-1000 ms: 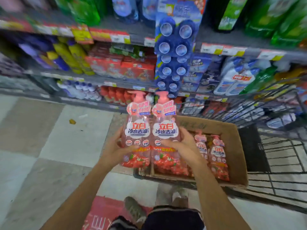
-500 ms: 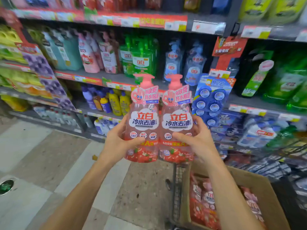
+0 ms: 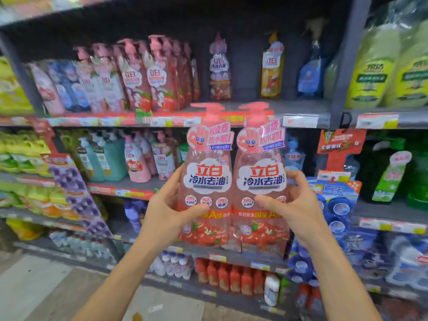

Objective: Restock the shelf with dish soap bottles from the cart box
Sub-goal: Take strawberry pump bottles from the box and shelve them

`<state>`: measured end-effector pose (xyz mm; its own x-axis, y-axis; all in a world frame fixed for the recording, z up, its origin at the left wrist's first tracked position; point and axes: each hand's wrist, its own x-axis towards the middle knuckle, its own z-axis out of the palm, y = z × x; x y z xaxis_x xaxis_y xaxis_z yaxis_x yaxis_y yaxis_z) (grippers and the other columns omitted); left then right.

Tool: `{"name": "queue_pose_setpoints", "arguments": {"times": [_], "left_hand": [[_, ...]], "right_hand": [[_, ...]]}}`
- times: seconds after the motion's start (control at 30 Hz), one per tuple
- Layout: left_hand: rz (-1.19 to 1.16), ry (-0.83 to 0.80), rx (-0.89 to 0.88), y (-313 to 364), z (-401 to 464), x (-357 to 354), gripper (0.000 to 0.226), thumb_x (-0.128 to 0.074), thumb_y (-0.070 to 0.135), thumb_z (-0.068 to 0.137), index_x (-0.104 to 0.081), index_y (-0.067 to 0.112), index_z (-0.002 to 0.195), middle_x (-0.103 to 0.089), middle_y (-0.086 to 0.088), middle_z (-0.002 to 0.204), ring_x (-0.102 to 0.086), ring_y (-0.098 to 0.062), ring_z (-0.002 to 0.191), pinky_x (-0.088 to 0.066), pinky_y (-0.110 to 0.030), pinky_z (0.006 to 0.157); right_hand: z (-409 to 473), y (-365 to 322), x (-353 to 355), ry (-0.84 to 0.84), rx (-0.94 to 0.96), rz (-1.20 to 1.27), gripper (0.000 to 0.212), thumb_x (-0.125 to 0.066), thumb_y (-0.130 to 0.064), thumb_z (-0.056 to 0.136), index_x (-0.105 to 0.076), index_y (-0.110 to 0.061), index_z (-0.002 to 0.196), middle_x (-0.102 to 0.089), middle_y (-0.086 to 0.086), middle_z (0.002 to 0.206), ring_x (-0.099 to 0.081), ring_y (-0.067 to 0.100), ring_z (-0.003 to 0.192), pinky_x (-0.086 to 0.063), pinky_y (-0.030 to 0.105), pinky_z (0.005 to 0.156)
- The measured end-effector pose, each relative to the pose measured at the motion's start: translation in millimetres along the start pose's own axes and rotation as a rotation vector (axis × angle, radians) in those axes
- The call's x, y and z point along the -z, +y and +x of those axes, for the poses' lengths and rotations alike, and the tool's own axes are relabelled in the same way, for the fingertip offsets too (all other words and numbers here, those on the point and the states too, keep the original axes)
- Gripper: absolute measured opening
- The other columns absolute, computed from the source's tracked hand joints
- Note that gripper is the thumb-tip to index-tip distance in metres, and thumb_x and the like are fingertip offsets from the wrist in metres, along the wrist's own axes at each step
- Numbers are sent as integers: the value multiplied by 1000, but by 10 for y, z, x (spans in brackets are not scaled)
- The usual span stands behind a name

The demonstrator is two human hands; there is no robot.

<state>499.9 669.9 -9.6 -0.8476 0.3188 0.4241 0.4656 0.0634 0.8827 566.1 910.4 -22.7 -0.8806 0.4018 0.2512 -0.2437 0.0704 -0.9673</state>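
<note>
carrying: two pink bottles side by side | left hand, right hand gripping one each | shelf gap waiting (nothing placed yet)

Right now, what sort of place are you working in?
Most likely a supermarket cleaning-products aisle. Grey metal shelves carry rows of pink pump dish soap bottles, red and yellow price-tag strips run along the shelf edges, and hanging packs of blue round toilet cleaner blocks sit at the right.

Head view faces the shelves close, at chest height.
</note>
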Motion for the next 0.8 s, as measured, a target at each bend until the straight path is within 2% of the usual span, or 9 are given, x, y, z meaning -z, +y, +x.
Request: {"name": "queue_pose_setpoints", "arguments": {"times": [0.13, 0.27, 0.4, 0.53, 0.63, 0.7, 0.8], "left_hand": [[16, -59, -54, 14, 680, 105, 80, -78, 2, 76, -44, 45, 133, -69, 22, 116, -62, 4, 111, -52, -14, 84], [19, -84, -132, 86, 1346, 159, 81, -76, -2, 76, -44, 41, 135, -70, 26, 108, -64, 7, 104, -51, -10, 77], [10, -82, -242, 250, 2007, 286, 77, -75, -5, 75, -45, 48, 123, -72, 25, 101, -68, 5, 96, -52, -10, 74], [33, -67, -326, 366, 2620, 391, 75, -77, 3, 75, -41, 53, 116, -70, 33, 95, -65, 12, 95, -49, -4, 72], [19, -82, -344, 340, 3046, 439, 73, -79, 23, 69, -43, 53, 125, -73, 22, 105, -68, 0, 101, -56, -18, 80], [-1, -89, -360, 262, 3293, 427, 78, -79, 29, 67, -45, 44, 135, -73, 12, 112, -68, -6, 105, -57, -29, 85], [-61, -49, -361, 76, 3705, 401, 87, -81, 28, 62, -47, 32, 142, -73, 8, 110, -68, -3, 101, -59, -28, 83]], "right_hand": [[556, -121, -149, 35, 60, 10, 65, -91, -30, 55, -55, -34, 109, -75, -6, 106, -71, 21, 101, -58, 57, 85], [1127, -299, -232, 80, 131, 22, 61, -89, -14, 64, -55, -21, 114, -77, -2, 102, -73, 21, 97, -59, 53, 84], [1701, -601, -347, 111, 208, 47, 72, -90, -30, 51, -56, -23, 114, -76, 1, 104, -72, 25, 100, -60, 48, 83], [2216, -866, -464, 113, 287, 65, 75, -91, -29, 51, -56, -19, 116, -75, 4, 110, -72, 24, 103, -59, 49, 86], [2577, -988, -514, 123, 320, 38, 78, -98, -28, 52, -55, -18, 117, -75, 2, 110, -73, 23, 102, -59, 48, 86], [2778, -1030, -533, 132, 326, 10, 78, -96, -29, 54, -55, -17, 119, -75, 2, 109, -73, 22, 99, -59, 47, 85], [3157, -1022, -592, 153, 337, -17, 79, -95, -26, 53, -55, -16, 120, -75, 4, 108, -73, 24, 100, -59, 46, 86]]}}
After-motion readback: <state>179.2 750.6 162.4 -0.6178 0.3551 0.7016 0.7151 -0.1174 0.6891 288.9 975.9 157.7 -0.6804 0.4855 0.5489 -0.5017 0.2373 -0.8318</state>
